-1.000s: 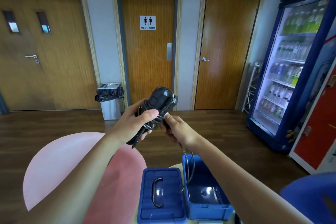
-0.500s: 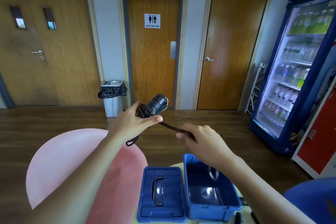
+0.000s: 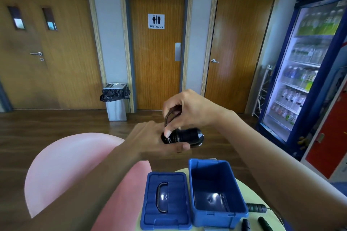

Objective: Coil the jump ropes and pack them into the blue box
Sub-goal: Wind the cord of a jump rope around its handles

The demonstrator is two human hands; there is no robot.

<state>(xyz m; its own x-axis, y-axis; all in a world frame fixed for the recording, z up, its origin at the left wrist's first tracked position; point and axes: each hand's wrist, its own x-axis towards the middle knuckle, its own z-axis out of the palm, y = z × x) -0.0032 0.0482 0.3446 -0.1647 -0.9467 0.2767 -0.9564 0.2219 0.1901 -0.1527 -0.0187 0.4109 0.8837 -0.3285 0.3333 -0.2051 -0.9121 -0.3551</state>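
Observation:
My left hand (image 3: 150,139) grips the black handles of a jump rope (image 3: 185,137), held level in the air above the table. Just above it, my right hand (image 3: 189,111) pinches the thin black cord and holds it over the handles in a loop. The blue box (image 3: 216,193) stands open and empty on the table below, with its blue lid (image 3: 165,200) lying flat to its left. More black handles (image 3: 256,208) of other ropes lie on the table to the right of the box.
The pale round table (image 3: 242,185) is small and the box sits near its far edge. Two pink round seats (image 3: 65,165) stand to the left. A drinks fridge (image 3: 308,73) stands at the right, a bin (image 3: 115,100) by the far doors.
My right hand has risen from low right of the handles to above them, carrying the cord up and over. The left hand has lowered and turned the handles level.

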